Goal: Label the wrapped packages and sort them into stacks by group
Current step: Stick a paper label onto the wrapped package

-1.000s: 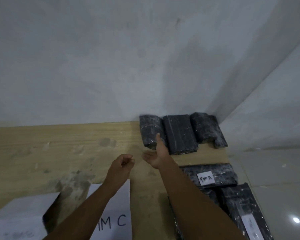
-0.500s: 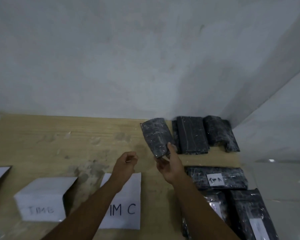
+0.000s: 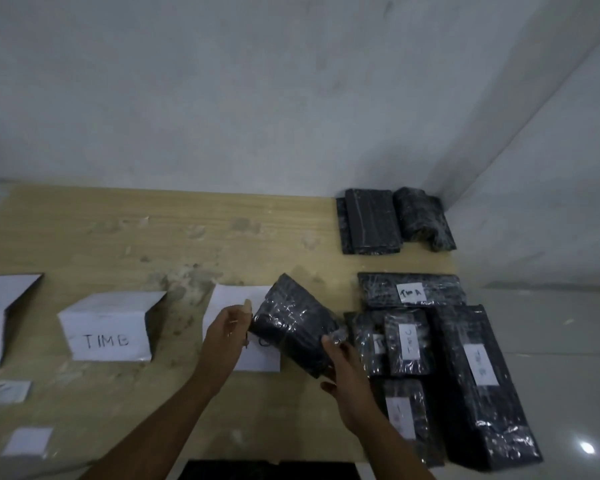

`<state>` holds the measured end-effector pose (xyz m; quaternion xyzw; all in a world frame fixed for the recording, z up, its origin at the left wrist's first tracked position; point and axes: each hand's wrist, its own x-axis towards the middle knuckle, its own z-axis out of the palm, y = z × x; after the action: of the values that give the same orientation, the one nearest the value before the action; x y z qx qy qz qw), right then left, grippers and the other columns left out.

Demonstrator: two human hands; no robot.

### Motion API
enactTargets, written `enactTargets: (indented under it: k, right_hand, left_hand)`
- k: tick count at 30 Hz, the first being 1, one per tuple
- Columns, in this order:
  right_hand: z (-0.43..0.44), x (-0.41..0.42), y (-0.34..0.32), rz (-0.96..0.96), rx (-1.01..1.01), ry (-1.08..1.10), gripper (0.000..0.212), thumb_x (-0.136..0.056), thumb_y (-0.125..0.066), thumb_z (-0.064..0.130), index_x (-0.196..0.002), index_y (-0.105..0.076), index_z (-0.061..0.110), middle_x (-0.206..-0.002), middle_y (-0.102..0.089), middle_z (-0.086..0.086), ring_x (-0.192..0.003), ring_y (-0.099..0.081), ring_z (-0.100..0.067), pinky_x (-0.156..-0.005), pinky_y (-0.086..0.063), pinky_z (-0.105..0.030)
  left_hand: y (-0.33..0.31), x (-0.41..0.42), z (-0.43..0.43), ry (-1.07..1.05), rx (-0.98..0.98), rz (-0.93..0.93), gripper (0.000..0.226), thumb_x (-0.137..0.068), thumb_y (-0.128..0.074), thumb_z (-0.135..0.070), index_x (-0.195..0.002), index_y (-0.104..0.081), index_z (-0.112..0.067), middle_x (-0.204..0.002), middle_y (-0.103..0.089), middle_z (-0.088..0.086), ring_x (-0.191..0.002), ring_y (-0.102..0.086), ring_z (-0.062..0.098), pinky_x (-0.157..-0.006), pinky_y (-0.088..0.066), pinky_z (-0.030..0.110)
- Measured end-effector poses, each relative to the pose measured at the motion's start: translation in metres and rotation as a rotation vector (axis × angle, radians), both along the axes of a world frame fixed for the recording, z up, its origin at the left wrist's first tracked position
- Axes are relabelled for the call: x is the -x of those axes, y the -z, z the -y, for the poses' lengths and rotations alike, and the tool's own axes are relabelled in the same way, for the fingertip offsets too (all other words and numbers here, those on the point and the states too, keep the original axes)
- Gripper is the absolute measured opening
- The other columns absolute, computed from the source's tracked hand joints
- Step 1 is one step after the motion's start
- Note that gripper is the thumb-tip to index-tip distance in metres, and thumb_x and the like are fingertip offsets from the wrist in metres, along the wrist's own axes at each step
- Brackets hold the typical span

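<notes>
Hold firm with the fingers (image 3: 330,344) of the right hand (image 3: 343,368), clenched round the near right corner of the unlabelled black package (image 3: 291,323) and carrying it tilted in the air, clear of the table (image 3: 153,230) and partly over the paper sign (image 3: 236,296) lettered with what looks like a C. Treat the left hand (image 3: 227,327) with caution: curled, thumb (image 3: 247,304) up at the package's left edge, perhaps pinching something thin and dark, though impossible to tell what, or whether gripping the package at all. Steady the slick film wrap with both hands before labelling; better, lay it flat on bare wood just beside the sign, smoothest face up. Take a blank slip (image 3: 28,441) from the near left of the table and press it on from the middle outward to avoid creases over the wrinkled plastic. Write large and plain, matching the folded TIM B card (image 3: 106,327) and the tags on the packages already done, the TIM A package (image 3: 411,291) and the TIM C package (image 3: 407,342). Leave the unlabelled bundles (image 3: 371,221) at the wall alone for now. Set down gently, without knocking the sign askew, and stack only on a matching tag.
</notes>
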<state>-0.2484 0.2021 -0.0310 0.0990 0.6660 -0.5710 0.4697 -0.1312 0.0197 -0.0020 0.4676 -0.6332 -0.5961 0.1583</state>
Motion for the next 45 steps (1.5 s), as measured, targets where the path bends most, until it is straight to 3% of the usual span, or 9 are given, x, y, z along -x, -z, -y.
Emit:
enactTargets:
  k: [4, 9, 17, 21, 25, 30, 32, 38, 45]
  right_hand:
    - [-0.022, -0.034, 0.009, -0.036, -0.068, -0.041, 0.084, -0.065, -0.07, 0.07, -0.137, -0.045, 0.033, -0.131, -0.057, 0.004, -0.112, -0.058, -0.02, -0.072, -0.051, -0.033]
    - [-0.027, -0.077, 0.01, -0.129, -0.111, -0.104, 0.047, -0.084, -0.061, 0.055, -0.126, -0.054, 0.037, -0.12, -0.065, 0.004, -0.104, -0.063, -0.015, -0.074, -0.051, -0.032]
    - [-0.003, -0.143, 0.032, -0.282, -0.203, -0.212, 0.078, -0.062, -0.061, 0.082, -0.124, -0.06, 0.035, -0.119, -0.066, 0.012, -0.111, -0.061, -0.007, -0.099, -0.049, -0.037]
    - [0.012, -0.159, 0.021, -0.33, -0.2, -0.131, 0.041, -0.086, -0.06, 0.053, -0.117, -0.065, 0.027, -0.112, -0.068, 0.01, -0.107, -0.061, -0.007, -0.095, -0.048, -0.03]
    - [0.019, -0.169, 0.011, -0.361, -0.223, -0.087, 0.022, -0.089, -0.057, 0.049, -0.102, -0.062, 0.032, -0.106, -0.068, 0.001, -0.094, -0.061, -0.006, -0.083, -0.049, -0.029]
    - [0.029, -0.179, 0.012, -0.654, -0.485, 0.012, 0.069, -0.081, -0.056, 0.065, -0.124, -0.053, 0.011, -0.123, -0.057, -0.007, -0.114, -0.053, -0.023, -0.097, -0.046, -0.044]
    - [0.041, -0.186, 0.005, -0.891, -0.592, 0.018, 0.07, -0.079, -0.049, 0.071, -0.119, -0.054, 0.013, -0.12, -0.055, -0.008, -0.114, -0.049, -0.026, -0.098, -0.042, -0.048]
    - [0.108, -0.217, -0.008, -1.318, -0.31, -0.278, 0.034, -0.081, -0.052, 0.042, -0.108, -0.056, 0.022, -0.12, -0.054, -0.001, -0.115, -0.045, -0.019, -0.096, -0.037, -0.043]
    - [0.194, -0.274, 0.014, -1.214, 0.081, -1.043, 0.034, -0.08, -0.048, 0.029, -0.109, -0.06, 0.016, -0.114, -0.06, -0.003, -0.107, -0.055, -0.022, -0.089, -0.047, -0.036]
  left_hand:
    - [0.015, -0.038, -0.021, 0.126, 0.04, 0.094, 0.013, -0.091, -0.058, -0.037, -0.092, -0.065, -0.026, -0.091, -0.069, -0.006, -0.088, -0.065, 0.007, -0.079, -0.052, 0.029]
    - [0.03, -0.096, -0.027, 0.311, -0.062, 0.235, 0.02, -0.089, -0.059, -0.046, -0.094, -0.065, -0.027, -0.093, -0.069, -0.009, -0.087, -0.063, 0.001, -0.071, -0.047, 0.017]
    - [0.048, -0.172, 0.003, 0.436, -0.036, 0.33, 0.032, -0.085, -0.055, -0.057, -0.085, -0.064, -0.026, -0.08, -0.067, -0.007, -0.078, -0.065, 0.004, -0.067, -0.047, 0.019]
    - [0.044, -0.178, 0.009, 0.522, -0.037, 0.353, 0.031, -0.09, -0.052, -0.052, -0.097, -0.063, -0.024, -0.09, -0.067, -0.008, -0.083, -0.063, 0.003, -0.067, -0.045, 0.017]
    - [0.041, -0.181, 0.015, 0.581, -0.062, 0.344, 0.035, -0.09, -0.05, -0.056, -0.098, -0.062, -0.024, -0.096, -0.066, -0.009, -0.088, -0.061, 0.003, -0.069, -0.045, 0.017]
    - [0.044, -0.198, 0.03, 0.507, -0.014, 0.338, 0.025, -0.093, -0.053, -0.045, -0.106, -0.06, -0.024, -0.101, -0.062, -0.007, -0.091, -0.059, 0.006, -0.072, -0.045, 0.022]
    - [0.044, -0.205, 0.039, 0.461, -0.009, 0.318, 0.018, -0.094, -0.053, -0.038, -0.105, -0.058, -0.025, -0.1, -0.06, -0.008, -0.09, -0.058, 0.007, -0.07, -0.044, 0.02]
    - [0.042, -0.239, 0.069, 0.19, 0.011, 0.248, 0.008, -0.093, -0.059, -0.022, -0.101, -0.059, -0.021, -0.098, -0.062, 0.0, -0.086, -0.059, 0.013, -0.066, -0.044, 0.02]
    - [0.041, -0.322, 0.105, -0.159, -0.022, 0.261, 0.012, -0.094, -0.057, -0.023, -0.102, -0.062, -0.016, -0.098, -0.064, 0.0, -0.092, -0.062, 0.018, -0.073, -0.044, 0.027]
